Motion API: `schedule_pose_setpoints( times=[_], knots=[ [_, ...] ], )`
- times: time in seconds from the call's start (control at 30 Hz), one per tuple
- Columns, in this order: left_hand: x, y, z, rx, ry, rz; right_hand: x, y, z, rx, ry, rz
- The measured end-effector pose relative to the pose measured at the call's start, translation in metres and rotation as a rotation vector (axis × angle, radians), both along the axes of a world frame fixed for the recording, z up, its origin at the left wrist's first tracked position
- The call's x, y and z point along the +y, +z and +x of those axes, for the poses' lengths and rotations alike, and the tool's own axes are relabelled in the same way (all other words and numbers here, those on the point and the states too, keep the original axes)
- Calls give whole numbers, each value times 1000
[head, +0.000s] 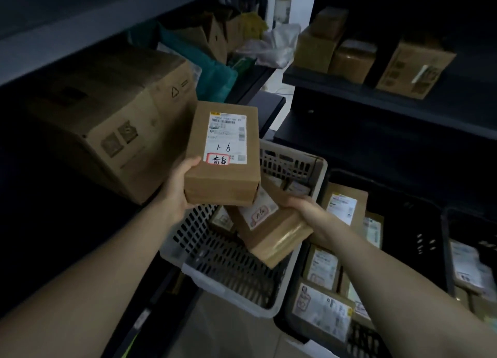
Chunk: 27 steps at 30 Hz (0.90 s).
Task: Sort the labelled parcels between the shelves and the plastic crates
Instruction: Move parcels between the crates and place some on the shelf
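Between two dark grey metal shelving units, in a dim storeroom, a person stands over plastic crates set on a pale floor [236, 341]. On the left shelf [255, 85] sits a large brown cardboard carton [113, 120] with printed handling marks. Behind it lie a teal plastic bag [217, 75] and a heap of smaller brown packages, too blurred to tell apart.

The left hand [177, 188] grasps a brown rectangular cardboard parcel [226, 185] at its near left corner, thumb on top, fingers underneath. The parcel is held in the air with its white shipping label [227, 137] facing up, in front of the carton and above a white perforated plastic crate [231, 295]. Handwritten marks show on the label.

The right hand [304, 209] is curled round a second brown cardboard parcel [271, 236], glossy with tape at its near end. It is tilted low over the right side of the white crate and lies partly under the first parcel. A few more labelled parcels lie in that crate.

Just beside it stands a black plastic crate [419, 231] filled with labelled brown parcels [322, 266]. At the far right edge, what seems to be another black crate [447, 250] holds more. Above, the right shelf [376, 99] carries several small brown cardboard boxes [414, 67].
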State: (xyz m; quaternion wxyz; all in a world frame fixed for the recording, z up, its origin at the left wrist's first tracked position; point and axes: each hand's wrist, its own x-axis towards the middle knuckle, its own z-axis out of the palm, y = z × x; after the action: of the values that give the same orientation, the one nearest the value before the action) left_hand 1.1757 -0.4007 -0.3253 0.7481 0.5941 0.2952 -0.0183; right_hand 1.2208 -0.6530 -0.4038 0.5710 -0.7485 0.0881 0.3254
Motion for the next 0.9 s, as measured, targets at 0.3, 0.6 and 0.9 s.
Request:
schedule_pose_setpoints(
  times=[0.3,0.6,0.9],
  knots=[
    [12,-59,49,37,-130,-23,66,-94,28,221,376,-114],
    [12,-101,69,60,-176,3,108,-183,27,357,514,-116],
    [14,-133,68,109,-150,17,114,-208,15,535,34,108]
  ],
)
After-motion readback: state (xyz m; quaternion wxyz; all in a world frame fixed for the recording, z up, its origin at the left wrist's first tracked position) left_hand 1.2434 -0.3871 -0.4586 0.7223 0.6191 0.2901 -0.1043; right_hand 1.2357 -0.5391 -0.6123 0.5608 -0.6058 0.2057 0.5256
